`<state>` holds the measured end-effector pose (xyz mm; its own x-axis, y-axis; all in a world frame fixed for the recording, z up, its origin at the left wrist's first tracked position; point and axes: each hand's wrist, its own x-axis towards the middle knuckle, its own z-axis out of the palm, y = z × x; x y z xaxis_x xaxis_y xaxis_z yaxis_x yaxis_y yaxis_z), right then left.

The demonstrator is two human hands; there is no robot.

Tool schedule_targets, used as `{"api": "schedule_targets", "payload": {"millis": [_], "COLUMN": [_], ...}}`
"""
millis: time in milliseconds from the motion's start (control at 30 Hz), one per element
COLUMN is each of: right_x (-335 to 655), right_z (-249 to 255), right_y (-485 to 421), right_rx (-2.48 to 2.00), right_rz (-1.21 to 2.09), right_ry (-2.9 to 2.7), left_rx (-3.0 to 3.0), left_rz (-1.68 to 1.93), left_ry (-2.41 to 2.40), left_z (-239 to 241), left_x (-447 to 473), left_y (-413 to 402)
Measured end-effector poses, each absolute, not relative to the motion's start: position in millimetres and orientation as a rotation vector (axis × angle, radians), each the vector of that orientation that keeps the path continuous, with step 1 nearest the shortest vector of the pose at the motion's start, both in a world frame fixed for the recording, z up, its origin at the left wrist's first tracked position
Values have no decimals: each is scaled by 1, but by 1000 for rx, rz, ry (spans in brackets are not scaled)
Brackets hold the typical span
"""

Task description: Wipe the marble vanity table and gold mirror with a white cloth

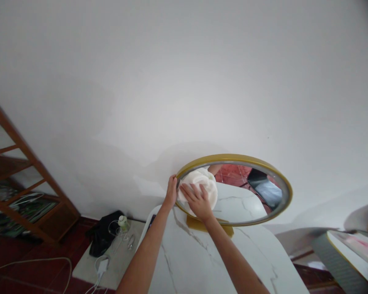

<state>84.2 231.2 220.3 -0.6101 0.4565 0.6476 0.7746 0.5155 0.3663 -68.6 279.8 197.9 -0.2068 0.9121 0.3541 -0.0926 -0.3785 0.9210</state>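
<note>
An oval-looking mirror (239,179) with a gold frame stands tilted on a gold base (199,223) on a white marble-patterned table (187,261). My left hand (171,191) is closed around the left edge of the mirror's frame. A bunched white cloth (210,185) lies against the left part of the glass. On top of that cloth my right hand (198,201) rests flat, fingers stretched and spread, pressing it to the mirror. The glass reflects red floor tiles, a dark chair, the tabletop and part of an arm.
At lower left, a low pale surface (86,267) bears a black bag (102,232), a small bottle (123,222) and white cables with a charger (102,266). A wooden shelf (33,163) leans in at left. A ribbed cabinet (340,261) stands at right. The white wall (184,81) is behind the mirror.
</note>
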Motion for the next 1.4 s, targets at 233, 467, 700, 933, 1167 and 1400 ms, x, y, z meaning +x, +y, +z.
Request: {"api": "schedule_targets", "payload": {"millis": [233, 467, 700, 933, 1167, 1400], "right_x": [85, 96, 116, 141, 145, 152], "right_z": [274, 246, 269, 325, 352, 357], "right_y": [229, 228, 218, 216, 211, 214], "right_rx": [-1290, -1155, -1264, -1318, -1465, -1431], "right_rz": [-716, -794, -793, -818, -846, -916], "right_ry": [-1929, -2223, -2072, -1669, -1658, -1822], "left_rx": [1303, 1339, 1477, 1733, 1997, 2056], "left_rz": [1689, 1689, 1669, 1710, 1657, 1714], "left_ry": [1045, 1093, 1132, 1041, 1068, 1134], "left_z": [200, 200, 228, 299, 331, 320], "left_x": [-67, -67, -68, -50, -29, -29], "left_y": [280, 278, 278, 276, 277, 283]}}
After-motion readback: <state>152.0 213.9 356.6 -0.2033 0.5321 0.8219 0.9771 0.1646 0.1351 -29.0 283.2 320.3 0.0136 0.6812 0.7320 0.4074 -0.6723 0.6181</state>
